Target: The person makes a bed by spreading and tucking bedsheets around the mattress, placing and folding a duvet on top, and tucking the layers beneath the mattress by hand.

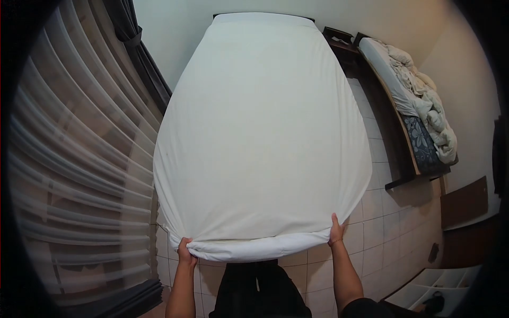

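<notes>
L hand & R hand: both grips holding white sheet, one per near corner, bunched edge btwn. Sheet's spread to dark headboard, far end. Curtain L, unmade bed R.

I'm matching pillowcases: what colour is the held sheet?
The sheet is white; see the head view.

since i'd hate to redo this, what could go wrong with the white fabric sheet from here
The smooth white fabric sheet could slacken if the bare left hand or bare right hand loosens its hold. The thick, rolled white fabric edge between them might end up lumpy, as the fabric is creased beside the left hand.
</notes>
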### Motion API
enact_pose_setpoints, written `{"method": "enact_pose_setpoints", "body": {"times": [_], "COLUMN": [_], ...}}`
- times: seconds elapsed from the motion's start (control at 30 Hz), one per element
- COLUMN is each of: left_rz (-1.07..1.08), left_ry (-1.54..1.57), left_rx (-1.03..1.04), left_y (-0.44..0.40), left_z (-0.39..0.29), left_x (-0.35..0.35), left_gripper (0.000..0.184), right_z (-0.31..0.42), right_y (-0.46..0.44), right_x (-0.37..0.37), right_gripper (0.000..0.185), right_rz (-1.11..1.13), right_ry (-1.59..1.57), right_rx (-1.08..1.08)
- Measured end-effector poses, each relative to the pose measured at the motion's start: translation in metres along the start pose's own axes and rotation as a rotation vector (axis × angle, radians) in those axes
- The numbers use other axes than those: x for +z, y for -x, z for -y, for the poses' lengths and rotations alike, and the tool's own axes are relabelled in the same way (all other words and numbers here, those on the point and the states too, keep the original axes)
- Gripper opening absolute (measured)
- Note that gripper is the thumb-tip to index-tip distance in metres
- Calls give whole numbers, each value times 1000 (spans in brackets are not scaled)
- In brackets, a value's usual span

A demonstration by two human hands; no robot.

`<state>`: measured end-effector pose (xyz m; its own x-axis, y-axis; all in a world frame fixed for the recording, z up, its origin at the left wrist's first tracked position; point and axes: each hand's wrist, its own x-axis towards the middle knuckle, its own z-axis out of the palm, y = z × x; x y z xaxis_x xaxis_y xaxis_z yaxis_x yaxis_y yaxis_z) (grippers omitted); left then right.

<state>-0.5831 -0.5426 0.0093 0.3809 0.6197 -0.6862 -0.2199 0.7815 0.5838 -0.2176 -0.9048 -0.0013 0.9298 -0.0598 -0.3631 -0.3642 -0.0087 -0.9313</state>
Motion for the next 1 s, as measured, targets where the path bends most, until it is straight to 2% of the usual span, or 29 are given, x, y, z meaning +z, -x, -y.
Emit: {"method": "enact_pose_setpoints", "body": {"times": [0.1,0.27,0.37,0.47,0.67,0.77,0.83,0.9,0.97,1.0], "left_rz": [7,2,-6,0,-17,-36,-38,-25,-32,-47], "left_ry": [-1,-24,-37,-26,-24,-50,-73,-122,-73,-91], "left_rx": [-6,0,-17,-31,-56,-107,-140,-214,-444,-472], "left_y": [16,33,46,46,43,41,32,2,-25,-33], "left_z": [2,5,6,9,11,17,22,41,60,64], "left_x": [-2,-3,-7,-8,-33,-50,-65,-81,-84,-80], "left_gripper": [28,35,40,46,54,57,60,68,77,77], "right_z": [12,-3,-3,-15,-29,-48,-61,-84,-122,-172], "right_y": [22,24,30,27,38,34,34,33,33,34], "right_x": [-1,-18,-21,-38,-44,-50,-49,-39,-51,-81], "right_gripper": [45,48,48,47,48,48,50,54,64,75], "right_rz": [-16,8,-49,-30,-32,-96,-67,-114,99,328], "right_ry": [-58,-79,-11,-86,-94,-90,-106,198,609,805], "right_rx": [-32,-37,-6,33,60,-1,74,267,537,480]}}
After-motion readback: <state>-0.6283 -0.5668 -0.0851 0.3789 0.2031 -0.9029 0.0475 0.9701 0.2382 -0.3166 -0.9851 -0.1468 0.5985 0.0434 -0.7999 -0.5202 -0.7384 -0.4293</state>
